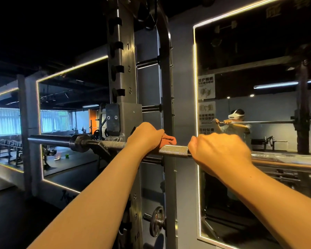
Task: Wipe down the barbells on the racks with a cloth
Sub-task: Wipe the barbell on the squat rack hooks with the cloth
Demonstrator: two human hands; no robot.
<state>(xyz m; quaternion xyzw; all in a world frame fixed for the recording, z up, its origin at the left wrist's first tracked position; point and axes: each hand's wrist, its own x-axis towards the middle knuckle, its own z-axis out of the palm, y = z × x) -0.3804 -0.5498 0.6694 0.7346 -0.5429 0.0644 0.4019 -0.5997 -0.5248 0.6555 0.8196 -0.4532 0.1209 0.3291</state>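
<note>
A steel barbell (174, 150) lies across the rack's hook at chest height, its knurled shaft running left to right. My left hand (144, 136) is curled over the shaft just right of the rack upright and holds an orange cloth (168, 140) wrapped round the bar. Only a fold of the cloth shows beyond my knuckles. My right hand (219, 151) grips the bare shaft a short way to the right. The barbell's black sleeve (50, 140) sticks out to the left of the rack.
The grey rack upright (123, 72) with numbered holes stands right behind the bar. A small weight plate (157, 221) hangs on a low peg. Lit-edged wall mirrors (258, 87) sit left and right, the right one reflecting a person with a headset.
</note>
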